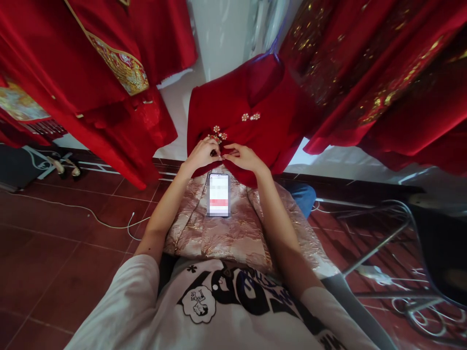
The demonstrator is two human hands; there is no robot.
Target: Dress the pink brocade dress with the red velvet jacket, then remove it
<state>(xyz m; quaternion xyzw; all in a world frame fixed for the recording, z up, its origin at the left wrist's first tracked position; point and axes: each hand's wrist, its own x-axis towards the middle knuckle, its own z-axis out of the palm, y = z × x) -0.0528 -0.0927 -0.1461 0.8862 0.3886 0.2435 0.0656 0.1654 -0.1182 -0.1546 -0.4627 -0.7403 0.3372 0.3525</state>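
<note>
Red garment (229, 104) just beyond phone (219, 194), likely for easy reach. Beyond phone's top edge, left hand (202, 153) pinches small piece (222, 157) between fingers, seemingly steadying it; right hand (245, 158) alongside, cannot tell whether fingers clamp.

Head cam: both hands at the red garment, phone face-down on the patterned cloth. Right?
Not quite: the phone is face-up, as the head view shows. It does lie on the patterned cloth, and the left hand and right hand are at the red garment.
</note>
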